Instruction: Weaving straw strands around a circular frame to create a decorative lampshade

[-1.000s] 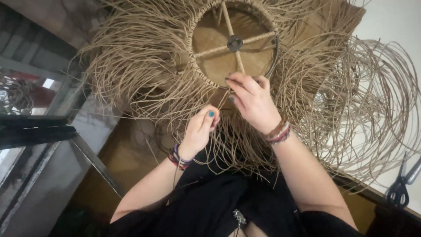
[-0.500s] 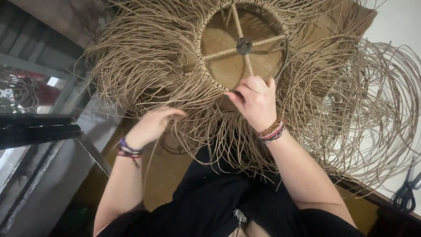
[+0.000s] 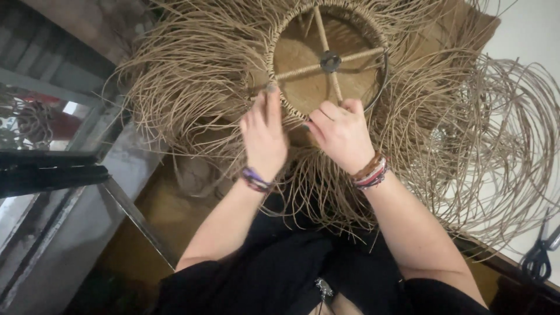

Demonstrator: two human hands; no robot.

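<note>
1. I judge I'm partway through wrapping fibre around the near arc of the round wire frame [image 3: 326, 61]: my left hand [image 3: 263, 135] and right hand [image 3: 341, 135] both sit at its lower edge, side by side, with a narrow gap between them.
2. My left fingers [image 3: 267, 108] lie extended and close together, flat against the strands just beside the ring; whether they pinch a strand underneath I cannot tell.
3. My right fingers [image 3: 329, 112] are curled shut, knuckles up, apparently pinching strands against the rim just beyond them; the exact strand is hidden.
4. The next move, as I judge it, calls for keeping tension with the right fingers while the left ones gather a strand and lead it over the ring.
5. The frame lies just past my fingertips: a ring with crossed spokes meeting at a dark hub [image 3: 330, 60].
6. Loose tan fibre strands [image 3: 192, 76] fan outward around the ring and hang below my wrists, tangled and wiry.
</note>
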